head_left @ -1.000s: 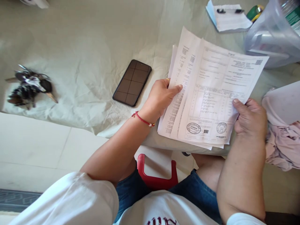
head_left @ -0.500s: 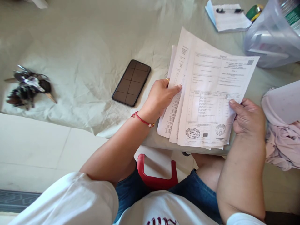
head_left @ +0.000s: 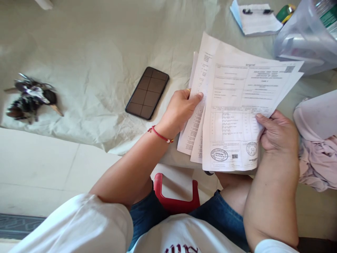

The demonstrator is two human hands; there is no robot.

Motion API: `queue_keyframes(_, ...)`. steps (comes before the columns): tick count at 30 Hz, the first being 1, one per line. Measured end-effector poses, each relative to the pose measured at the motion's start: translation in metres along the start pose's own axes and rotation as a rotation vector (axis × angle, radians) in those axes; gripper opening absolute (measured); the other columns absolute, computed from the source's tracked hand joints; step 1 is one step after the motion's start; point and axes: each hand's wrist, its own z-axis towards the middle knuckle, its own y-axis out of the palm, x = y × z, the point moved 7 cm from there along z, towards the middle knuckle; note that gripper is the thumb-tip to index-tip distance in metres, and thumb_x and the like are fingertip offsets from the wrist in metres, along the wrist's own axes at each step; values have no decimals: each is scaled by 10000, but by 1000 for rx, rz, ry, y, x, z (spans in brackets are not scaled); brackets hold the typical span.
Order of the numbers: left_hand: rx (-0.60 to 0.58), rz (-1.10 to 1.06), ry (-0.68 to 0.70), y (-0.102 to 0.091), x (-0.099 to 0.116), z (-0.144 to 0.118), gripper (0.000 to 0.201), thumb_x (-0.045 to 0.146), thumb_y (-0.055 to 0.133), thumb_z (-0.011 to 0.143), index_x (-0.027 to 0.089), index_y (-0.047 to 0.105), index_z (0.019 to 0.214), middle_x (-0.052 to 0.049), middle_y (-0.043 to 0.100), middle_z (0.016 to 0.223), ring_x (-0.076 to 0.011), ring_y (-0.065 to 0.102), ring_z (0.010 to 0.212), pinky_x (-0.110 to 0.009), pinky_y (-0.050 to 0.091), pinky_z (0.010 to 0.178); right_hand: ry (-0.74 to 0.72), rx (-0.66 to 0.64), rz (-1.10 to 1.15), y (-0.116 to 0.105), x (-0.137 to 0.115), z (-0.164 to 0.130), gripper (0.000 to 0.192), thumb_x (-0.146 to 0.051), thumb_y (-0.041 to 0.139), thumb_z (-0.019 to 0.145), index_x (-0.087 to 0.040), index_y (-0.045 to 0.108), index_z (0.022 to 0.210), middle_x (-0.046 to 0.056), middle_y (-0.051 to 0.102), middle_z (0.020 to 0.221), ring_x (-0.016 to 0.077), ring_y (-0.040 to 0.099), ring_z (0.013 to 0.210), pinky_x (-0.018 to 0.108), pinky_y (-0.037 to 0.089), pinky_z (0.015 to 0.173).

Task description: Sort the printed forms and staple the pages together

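Several printed paper sheets (head_left: 231,102) are fanned out between my two hands above the table's front edge. The top sheet carries a table of text, two round stamps near its lower edge and small square codes. My left hand (head_left: 181,109) pinches the left-hand sheets, thumb on top, fingers hidden beneath. My right hand (head_left: 279,131) is closed on the right edge of the top sheets, its thumb pressed on the print. A dark smartphone (head_left: 147,93) lies on the table to the left of my left hand.
A bunch of keys (head_left: 33,98) lies at the table's left. At the back right are a notepad (head_left: 259,24) with a pen (head_left: 258,11), a green and yellow object (head_left: 285,14) and a translucent plastic bin (head_left: 300,45). Pinkish cloth (head_left: 316,158) lies at right. A red stool (head_left: 176,205) shows below.
The top sheet has shifted slightly right and down and turned a little, so another sheet's edge shows behind its right side. My hands have barely moved.
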Motion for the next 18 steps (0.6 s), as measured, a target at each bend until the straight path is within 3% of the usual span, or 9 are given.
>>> queue_keyframes(9,20,47,28,-2,2,2,269,431,817,1019,275,674,853,-49,766,800,-273,798,976,-401,645,841,-47,23,7,-4,3,4,486,-225,989,482,-223,894,959,26,897,1022,241,839,932,556,642,1203)
queue_keyframes(18,10,43,38,-1,5,-2,307,473,825,1022,267,667,858,-52,759,794,-266,796,953,-395,638,844,-76,104,22,-9,0,5,437,-205,944,464,-218,894,898,16,886,943,202,804,865,473,688,1088)
